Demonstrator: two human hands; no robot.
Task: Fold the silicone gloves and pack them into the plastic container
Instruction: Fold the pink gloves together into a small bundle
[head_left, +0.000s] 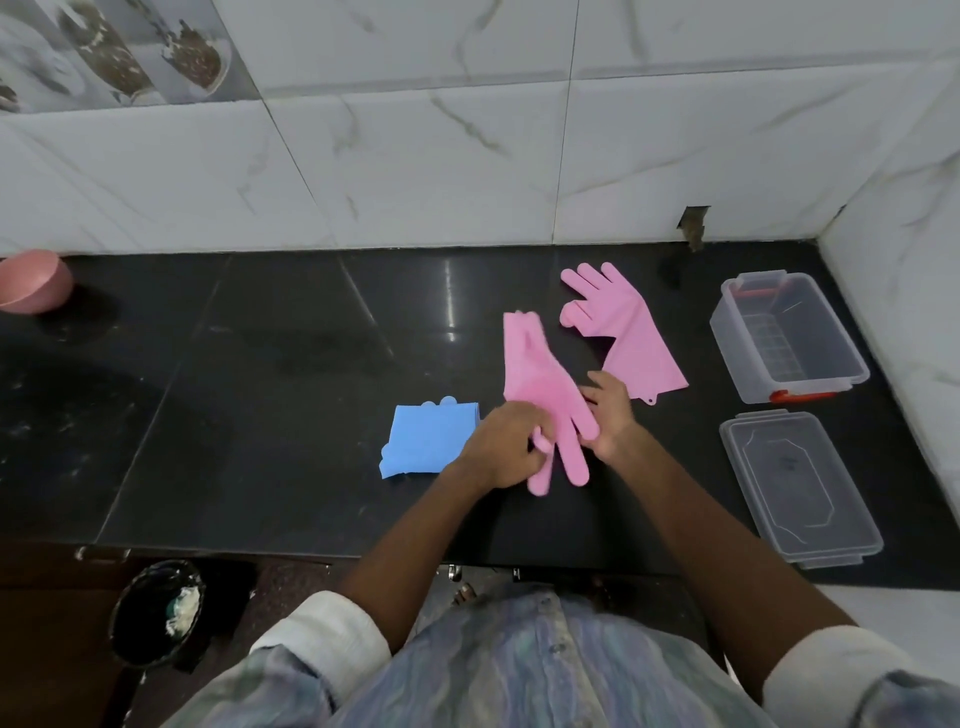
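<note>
A pink silicone glove (540, 379) lies on the black counter with its fingers pointing toward me. My left hand (501, 447) grips its thumb and left edge; my right hand (610, 413) holds its right edge near the fingers. A second pink glove (623, 332) lies flat behind it, fingers pointing to the wall. A folded blue glove (426, 441) rests just left of my left hand. The clear plastic container (727, 332) stands open at the right, nothing visible inside. Its clear lid (800, 488) lies in front of it.
A pink bowl (31, 283) sits at the far left of the counter (260, 389). White tiled walls close the back and the right side. A dark bin (156, 613) stands on the floor below the counter's front edge.
</note>
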